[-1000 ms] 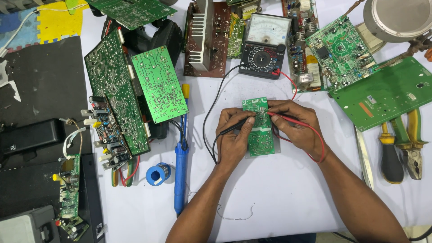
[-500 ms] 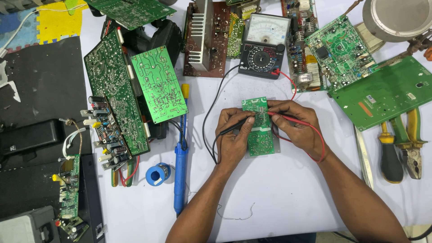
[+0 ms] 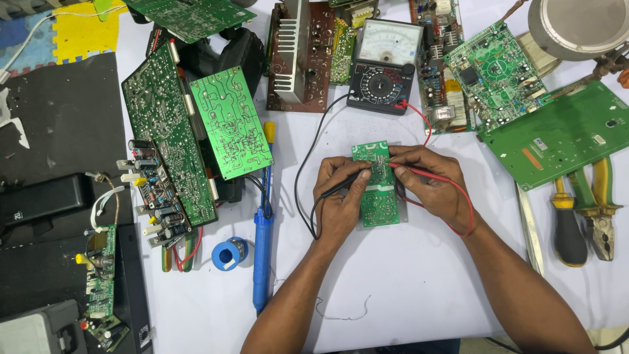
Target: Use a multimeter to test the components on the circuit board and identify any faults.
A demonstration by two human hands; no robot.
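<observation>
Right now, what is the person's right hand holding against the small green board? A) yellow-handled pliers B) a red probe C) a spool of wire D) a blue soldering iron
B: the right hand pinches a red probe whose tip meets the small green circuit board, while the left hand holds a black probe.

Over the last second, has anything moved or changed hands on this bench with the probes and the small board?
Nothing has visibly changed. The left hand still holds the black meter probe and the right hand the red meter probe, both tips on the small green circuit board lying on the white table. The black analogue multimeter and the blue soldering iron lie where they were.
</observation>
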